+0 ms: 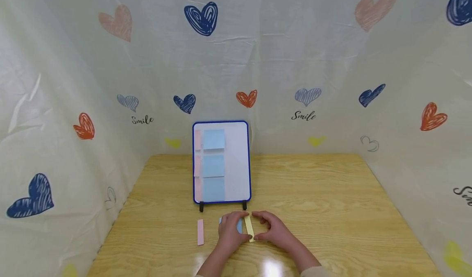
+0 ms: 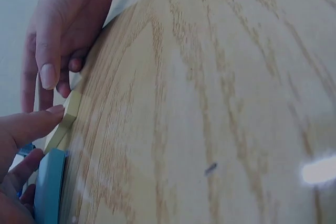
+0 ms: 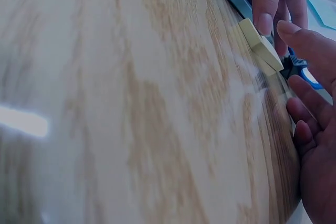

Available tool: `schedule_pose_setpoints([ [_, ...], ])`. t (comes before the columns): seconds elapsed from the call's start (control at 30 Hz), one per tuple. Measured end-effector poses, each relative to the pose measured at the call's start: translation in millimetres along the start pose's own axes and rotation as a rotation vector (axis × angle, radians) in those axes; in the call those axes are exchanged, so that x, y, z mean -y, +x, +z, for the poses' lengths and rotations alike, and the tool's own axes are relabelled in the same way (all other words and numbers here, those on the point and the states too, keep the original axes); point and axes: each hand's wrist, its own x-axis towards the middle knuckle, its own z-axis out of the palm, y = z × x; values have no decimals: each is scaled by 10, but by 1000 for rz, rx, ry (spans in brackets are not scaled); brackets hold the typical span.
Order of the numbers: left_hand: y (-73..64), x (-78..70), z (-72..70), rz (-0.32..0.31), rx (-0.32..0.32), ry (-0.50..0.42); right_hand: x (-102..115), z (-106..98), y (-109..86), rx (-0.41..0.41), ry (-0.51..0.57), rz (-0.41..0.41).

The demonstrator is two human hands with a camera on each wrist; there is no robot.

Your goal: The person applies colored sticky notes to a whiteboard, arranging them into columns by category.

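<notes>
My left hand (image 1: 231, 231) arches over a blue sticky note pad (image 1: 239, 226) and spans a narrow yellow sticky note pad (image 1: 249, 228), its thumb and forefinger at the pad's two ends. In the left wrist view, the left thumb tip meets the near end of the yellow pad (image 2: 71, 109). Just right of this pad is my right hand (image 1: 274, 230), thumb and fingers bent apart in a loose C with nothing between them. The right wrist view shows the right thumb (image 3: 304, 43) close beside the yellow pad (image 3: 261, 45).
Left of the hands lies a narrow pink sticky note pad (image 1: 200, 232). Behind them a blue-framed whiteboard (image 1: 237, 162) stands on black feet, with several pink and blue notes in rows at its left. A heart-printed curtain (image 1: 273, 64) surrounds the wooden table (image 1: 324, 195).
</notes>
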Motion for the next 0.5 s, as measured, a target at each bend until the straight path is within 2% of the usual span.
schedule_pose_setpoints([
  [0.17, -2, -19, -16, -8, 13, -7, -9, 15, -7, -10, -7, -14],
  [0.5, 16, 9, -2, -13, 16, 25, -39, 28, 19, 0, -190, -90],
])
